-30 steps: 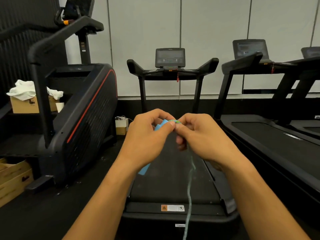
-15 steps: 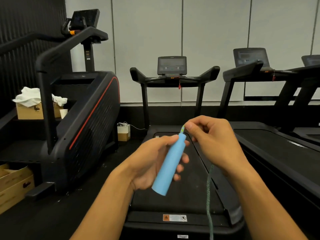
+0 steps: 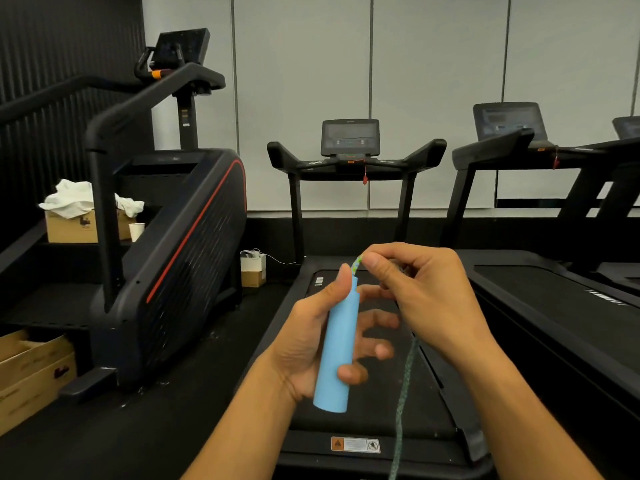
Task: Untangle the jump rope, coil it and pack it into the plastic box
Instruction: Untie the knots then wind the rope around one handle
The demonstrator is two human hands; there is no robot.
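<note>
Roughly: gym floor, stair climber (image 3: 166, 258) at left, treadmill (image 3: 349, 341) dead ahead with deck directly under both hands, second treadmill (image 3: 554, 306) at right. Cardboard boxes (image 3: 31, 372) at lower-left edge. No plastic box in view.

Left hand (image 3: 311, 344) wrapped round blue handle (image 3: 337, 344), thumb up along its side, fingers loosely curled behind, handle tilted with top end away. Right hand (image 3: 422, 292) pinching rope (image 3: 403, 386) between thumb and forefinger right where it exits handle top; rest of rope hanging slack below right hand, running off bottom edge over treadmill's near end.

Step, as judged: still untangling, working at the handle end; coiling not begun. Next move likely needs sliding the pinch along the rope to draw out slack, keeping handle steady.

Room: open above treadmill deck; side rails and stair climber close in on both sides. Watch dangling rope snagging on deck's rear edge.
</note>
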